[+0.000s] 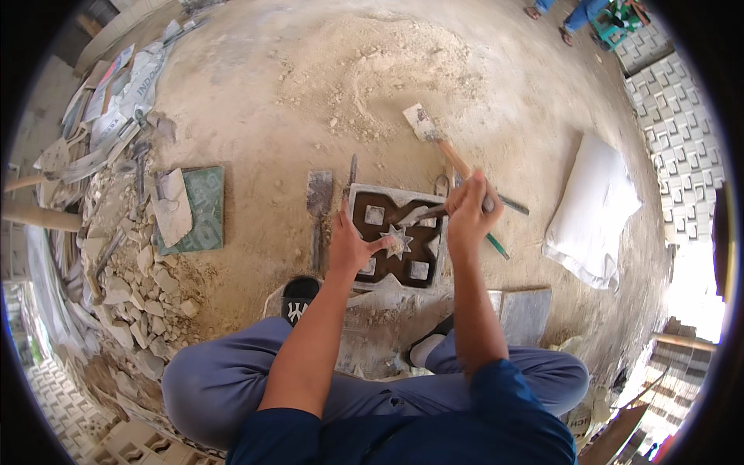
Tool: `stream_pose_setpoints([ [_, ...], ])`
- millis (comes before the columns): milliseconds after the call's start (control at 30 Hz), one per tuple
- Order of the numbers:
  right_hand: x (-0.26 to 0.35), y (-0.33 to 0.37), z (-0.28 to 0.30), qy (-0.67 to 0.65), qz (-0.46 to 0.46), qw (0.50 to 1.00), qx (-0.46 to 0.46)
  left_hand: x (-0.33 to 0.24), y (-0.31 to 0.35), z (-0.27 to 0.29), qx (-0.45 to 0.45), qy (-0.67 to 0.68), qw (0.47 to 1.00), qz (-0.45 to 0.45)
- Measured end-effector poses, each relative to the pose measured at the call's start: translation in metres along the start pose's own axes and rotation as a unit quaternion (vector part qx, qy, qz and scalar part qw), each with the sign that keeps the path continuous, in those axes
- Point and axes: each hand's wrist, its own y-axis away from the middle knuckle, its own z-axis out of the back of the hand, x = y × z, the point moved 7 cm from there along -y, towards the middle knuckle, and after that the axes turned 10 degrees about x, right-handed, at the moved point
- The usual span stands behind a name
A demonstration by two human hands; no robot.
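Hands at the block mould

Frame centre: the mould point(397, 236) lies on the floor. Left hand point(353, 246) rests open on it, finger touching the star insert point(399, 242). Right hand point(467, 211) fists a thin tool point(425, 211); its tip hard to make out

top point(434, 434): dark navy blue, short sleeves ending above the elbows, lower centre of the frame
forearms: bare, no watch or bands to be seen
left hand point(350, 246): bare, no glove
right hand point(467, 211): bare, no glove
trousers point(221, 380): grey-blue, loose, creased at the knees, spanning the lower frame
left sandal point(299, 301): black with a white mark on the strap
right footwear point(428, 349): pale, mostly hidden
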Motion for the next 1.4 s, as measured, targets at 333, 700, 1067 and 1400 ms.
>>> stream_pose_setpoints([
  [333, -0.014, 0.004, -0.002, 0.090, 0.063, 0.994, 0.027, -0.006, 0.008, -0.009, 0.013, 0.005, 1.000, -0.013],
  [700, 0.005, 0.015, -0.017, 0.053, 0.101, 0.993, 0.030, -0.001, 0.004, -0.002, -0.010, -0.030, 1.000, -0.005],
  [1067, -0.020, 0.030, 0.016, 0.096, 0.255, 0.962, -0.032, 0.000, 0.003, -0.007, 0.036, -0.105, 0.994, 0.023],
  [1400, 0.007, 0.017, 0.001, 0.012, 0.240, 0.971, 0.015, -0.006, -0.003, 0.001, 0.061, -0.069, 0.994, 0.052],
])
